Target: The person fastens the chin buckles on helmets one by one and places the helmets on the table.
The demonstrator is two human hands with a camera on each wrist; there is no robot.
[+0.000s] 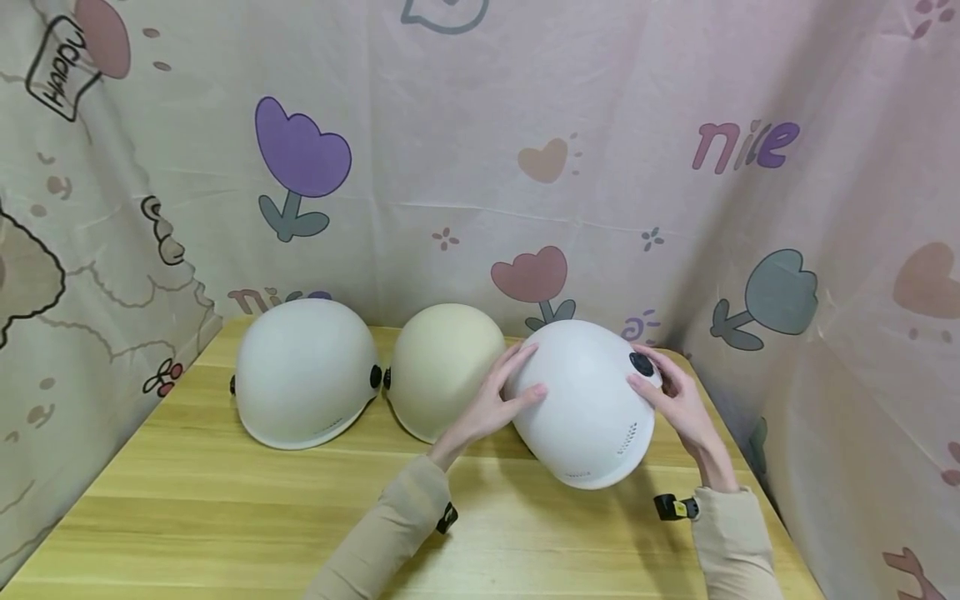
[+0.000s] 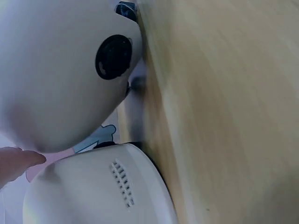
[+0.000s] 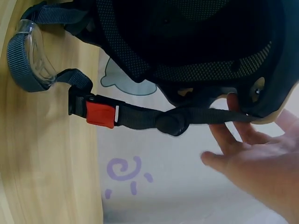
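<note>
A white helmet, tilted above the tabletop, is held between both hands. My left hand lies against its left side, thumb and fingers spread over the shell. At the opposite side, my right hand grips the edge beside a black round knob. In the right wrist view the right hand has its fingers at the rim, near the dark lining. A black chin strap with a red buckle hangs beneath. Left of the held helmet sits a cream helmet.
Another white helmet stands at the left on the wooden table, close beside the cream one. A printed cloth hangs behind the table and along its sides.
</note>
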